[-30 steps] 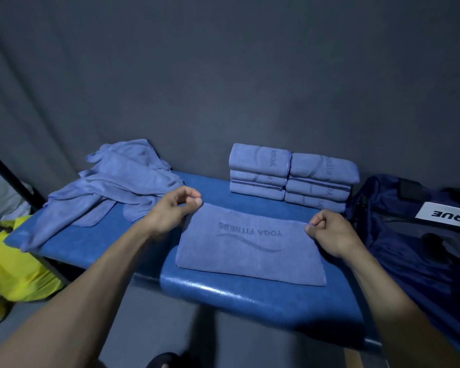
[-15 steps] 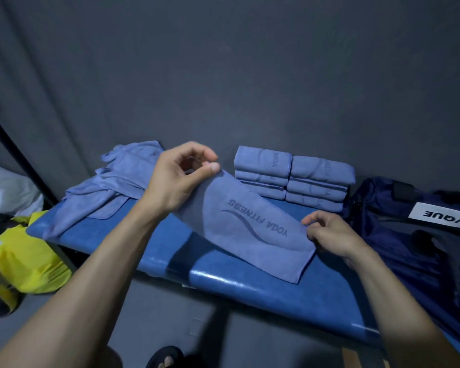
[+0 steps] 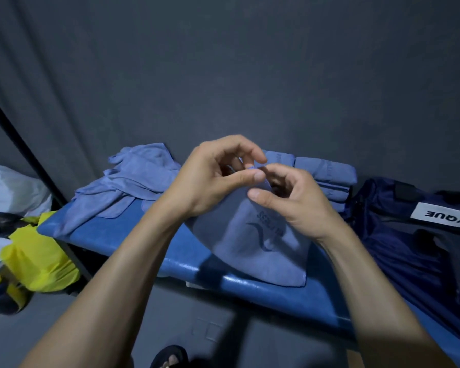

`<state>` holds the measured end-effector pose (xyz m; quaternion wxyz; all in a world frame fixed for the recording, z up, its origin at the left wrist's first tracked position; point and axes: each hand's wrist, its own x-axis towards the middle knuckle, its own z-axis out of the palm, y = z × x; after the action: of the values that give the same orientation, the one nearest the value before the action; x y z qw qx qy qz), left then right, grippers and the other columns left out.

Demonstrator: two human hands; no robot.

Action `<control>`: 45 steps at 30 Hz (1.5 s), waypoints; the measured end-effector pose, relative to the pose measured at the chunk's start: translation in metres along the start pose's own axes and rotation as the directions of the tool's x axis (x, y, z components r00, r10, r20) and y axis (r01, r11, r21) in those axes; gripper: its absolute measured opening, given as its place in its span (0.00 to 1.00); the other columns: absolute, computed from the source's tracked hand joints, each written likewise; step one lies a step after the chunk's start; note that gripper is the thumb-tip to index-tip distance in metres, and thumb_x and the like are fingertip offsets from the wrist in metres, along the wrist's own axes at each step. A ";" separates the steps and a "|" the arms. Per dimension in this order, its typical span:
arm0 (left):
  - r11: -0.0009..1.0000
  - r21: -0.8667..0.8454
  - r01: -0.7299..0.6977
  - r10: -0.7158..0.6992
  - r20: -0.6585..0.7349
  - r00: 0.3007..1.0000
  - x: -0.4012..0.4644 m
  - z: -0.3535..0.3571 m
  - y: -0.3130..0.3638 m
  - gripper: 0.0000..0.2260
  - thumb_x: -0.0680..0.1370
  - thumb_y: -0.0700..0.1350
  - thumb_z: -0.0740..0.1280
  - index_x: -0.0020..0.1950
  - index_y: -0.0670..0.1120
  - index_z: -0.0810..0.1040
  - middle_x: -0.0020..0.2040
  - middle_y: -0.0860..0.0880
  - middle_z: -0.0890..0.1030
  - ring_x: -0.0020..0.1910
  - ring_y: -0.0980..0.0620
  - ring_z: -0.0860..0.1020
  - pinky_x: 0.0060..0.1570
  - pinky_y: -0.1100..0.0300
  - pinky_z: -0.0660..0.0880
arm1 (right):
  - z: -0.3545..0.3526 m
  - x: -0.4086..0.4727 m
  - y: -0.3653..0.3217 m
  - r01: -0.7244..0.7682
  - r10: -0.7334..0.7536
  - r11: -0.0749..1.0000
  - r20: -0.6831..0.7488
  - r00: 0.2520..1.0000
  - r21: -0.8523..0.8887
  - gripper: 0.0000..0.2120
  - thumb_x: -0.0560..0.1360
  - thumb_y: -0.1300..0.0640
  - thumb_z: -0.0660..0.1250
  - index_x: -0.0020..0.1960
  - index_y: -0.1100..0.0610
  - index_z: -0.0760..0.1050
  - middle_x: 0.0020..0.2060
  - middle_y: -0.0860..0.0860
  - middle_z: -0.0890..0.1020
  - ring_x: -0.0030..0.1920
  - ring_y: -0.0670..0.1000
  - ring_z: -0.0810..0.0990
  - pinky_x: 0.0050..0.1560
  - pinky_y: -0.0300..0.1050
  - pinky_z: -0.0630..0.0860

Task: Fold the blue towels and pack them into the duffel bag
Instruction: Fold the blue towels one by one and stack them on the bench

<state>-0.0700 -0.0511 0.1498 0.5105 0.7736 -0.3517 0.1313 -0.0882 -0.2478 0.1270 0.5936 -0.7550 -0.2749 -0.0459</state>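
1. At the far left a yellow bag [image 3: 37,258] sits low beside the table [image 3: 250,288], apart from the work.
2. On the table's left end lies a loose heap of unfolded blue towels [image 3: 125,187], crumpled and overlapping. Judging by this, several towels still wait to be folded.
3. The left hand [image 3: 213,179] is raised above the table's middle, thumb and fingertips pressed together on one top corner of the towel in work [image 3: 252,240].
4. That towel hangs down from the two hands in a half fold, printed side towards the camera, its lower edge resting on the table near the front rim.
5. The right hand [image 3: 290,200] meets the left, thumb and forefinger pinching what seems to be the matching corner, though the fingers hide the cloth edge itself.
6. The step in hand is likely the crosswise fold, bringing one end of the towel over onto the other.
7. Behind the hands stand two stacks of folded towels [image 3: 327,179], side by side against the wall.
8. At the right the dark blue duffel bag [image 3: 409,235] lies open on the table; no towel shows inside it.
9. The next move calls for aligning the corners, laying the towel flat, smoothing it, then folding again to match the stacks.
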 end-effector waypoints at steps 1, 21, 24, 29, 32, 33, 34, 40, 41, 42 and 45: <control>1.000 -0.005 0.009 -0.009 0.004 1.000 -0.001 -0.001 0.001 0.09 0.77 0.44 0.76 0.55 0.47 0.82 0.44 0.45 0.80 0.38 0.49 0.77 0.41 0.46 0.77 | -0.001 0.000 0.000 0.009 -0.009 1.000 -0.011 1.000 -0.023 0.07 0.77 0.64 0.73 0.53 0.57 0.82 0.40 0.39 0.84 0.42 0.38 0.81 0.47 0.32 0.73; 0.977 -0.051 0.209 -0.204 0.087 0.975 -0.033 -0.084 0.044 0.09 0.73 0.49 0.78 0.47 0.45 0.85 0.36 0.52 0.81 0.34 0.55 0.73 0.35 0.64 0.72 | -0.021 -0.012 -0.062 0.026 -0.018 0.999 -0.207 0.978 0.036 0.03 0.78 0.61 0.70 0.48 0.59 0.82 0.39 0.48 0.85 0.40 0.44 0.81 0.43 0.37 0.78; 0.982 -0.135 0.132 -0.121 0.092 0.988 -0.039 -0.093 0.052 0.13 0.71 0.56 0.78 0.45 0.48 0.85 0.36 0.50 0.80 0.33 0.54 0.71 0.32 0.65 0.71 | -0.027 -0.017 -0.084 0.046 -0.046 0.999 -0.134 0.990 -0.005 0.04 0.74 0.59 0.72 0.43 0.59 0.83 0.33 0.56 0.80 0.33 0.48 0.75 0.37 0.34 0.71; 0.944 -0.196 0.265 -0.267 0.018 0.964 -0.039 -0.093 0.035 0.18 0.66 0.60 0.80 0.42 0.47 0.84 0.34 0.47 0.76 0.25 0.55 0.66 0.25 0.66 0.62 | -0.027 -0.004 -0.078 -0.120 0.119 0.993 -0.116 0.986 -0.002 0.06 0.76 0.59 0.71 0.42 0.60 0.83 0.32 0.63 0.68 0.24 0.53 0.57 0.25 0.37 0.55; 0.918 -0.133 0.374 -0.384 -0.060 0.921 -0.035 -0.090 0.017 0.13 0.71 0.54 0.75 0.44 0.44 0.81 0.36 0.45 0.77 0.22 0.52 0.69 0.23 0.66 0.62 | -0.012 0.020 -0.053 -0.193 0.200 0.980 -0.186 0.962 0.051 0.05 0.79 0.61 0.70 0.47 0.63 0.80 0.33 0.55 0.77 0.20 0.48 0.72 0.21 0.34 0.63; 0.916 -0.116 0.384 -0.395 -0.097 0.913 -0.032 -0.087 0.012 0.12 0.73 0.52 0.74 0.45 0.44 0.80 0.36 0.46 0.78 0.23 0.49 0.74 0.21 0.64 0.66 | -0.006 0.029 -0.045 -0.196 0.214 0.975 -0.212 0.954 0.104 0.04 0.79 0.62 0.69 0.48 0.62 0.79 0.34 0.53 0.78 0.23 0.51 0.78 0.21 0.36 0.69; 0.920 -0.111 0.377 -0.390 -0.141 0.910 -0.028 -0.084 0.006 0.10 0.75 0.49 0.73 0.46 0.43 0.79 0.36 0.47 0.79 0.27 0.45 0.80 0.22 0.60 0.71 | 0.001 0.038 -0.037 -0.188 0.226 0.967 -0.235 0.945 0.173 0.02 0.80 0.62 0.69 0.49 0.61 0.79 0.36 0.52 0.80 0.29 0.54 0.84 0.26 0.39 0.76; 0.996 0.001 0.084 -0.079 -0.334 0.939 -0.015 -0.093 -0.018 0.03 0.79 0.42 0.73 0.49 0.46 0.80 0.54 0.47 0.86 0.57 0.47 0.85 0.56 0.49 0.81 | 0.022 0.077 0.002 0.089 0.028 0.919 -0.291 0.956 0.384 0.05 0.81 0.63 0.66 0.53 0.55 0.79 0.52 0.54 0.83 0.61 0.60 0.83 0.64 0.52 0.79; 0.998 0.036 0.049 -0.034 -0.338 0.941 -0.015 -0.094 -0.021 0.03 0.79 0.41 0.73 0.50 0.45 0.79 0.56 0.46 0.86 0.60 0.49 0.84 0.59 0.50 0.80 | 0.023 0.080 0.007 0.122 -0.009 0.926 -0.302 0.953 0.358 0.05 0.81 0.61 0.67 0.55 0.55 0.80 0.55 0.56 0.83 0.63 0.61 0.82 0.66 0.54 0.78; 0.997 0.071 0.027 -0.002 -0.332 0.943 -0.016 -0.093 -0.024 0.04 0.79 0.40 0.73 0.51 0.43 0.79 0.57 0.46 0.85 0.61 0.50 0.83 0.61 0.51 0.79 | 0.022 0.083 0.014 0.146 -0.039 0.935 -0.317 0.948 0.322 0.06 0.80 0.60 0.67 0.56 0.55 0.80 0.57 0.56 0.83 0.64 0.61 0.81 0.67 0.55 0.77; 0.981 0.190 0.048 0.002 -0.253 0.967 -0.029 -0.087 -0.045 0.05 0.79 0.41 0.73 0.51 0.41 0.79 0.59 0.48 0.85 0.62 0.53 0.82 0.60 0.56 0.79 | 0.021 0.080 0.042 0.095 -0.018 0.971 -0.332 0.943 0.219 0.07 0.81 0.62 0.68 0.58 0.55 0.81 0.60 0.48 0.84 0.62 0.50 0.82 0.66 0.49 0.77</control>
<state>-0.0466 0.0474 0.1408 0.4745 0.8008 -0.2603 0.2565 -0.0063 -0.2056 0.1156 0.7134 -0.6541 -0.1974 -0.1556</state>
